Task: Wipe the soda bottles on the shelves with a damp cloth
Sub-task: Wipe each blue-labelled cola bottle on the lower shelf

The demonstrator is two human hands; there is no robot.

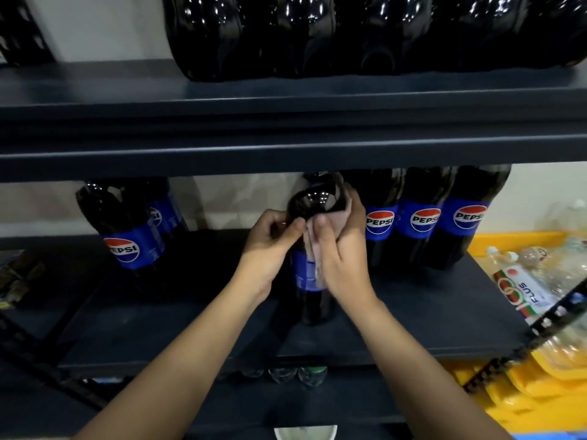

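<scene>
1. Head view: both hands meet on one dark soda bottle (313, 300) standing upright on the middle shelf (413, 328), out in front of the row behind it.
2. The left hand (270, 252) grips the bottle's left side just above the blue label, fingers curled round it and thumb tip on the front.
3. The right hand (341, 258) presses a pale pink cloth (313, 249) against the bottle's front and right side; its fingers wrap round the shoulder with the cloth under them, and the thumb lies on the cloth beside the left thumb.
4. The cloth hangs from under the right palm down over the label.
5. Just right of the grip, three more bottles (422, 217) stand side by side at the back of the same shelf, logos facing out.
6. Left of the grip, well apart, two bottles (127, 236) stand near the wall.
7. Above the grip, the upper shelf (286, 122) carries a row of dark bottle bases (349, 36).
8. Far right of the grip, yellow crates (524, 376) hold clear plastic bottles.
</scene>
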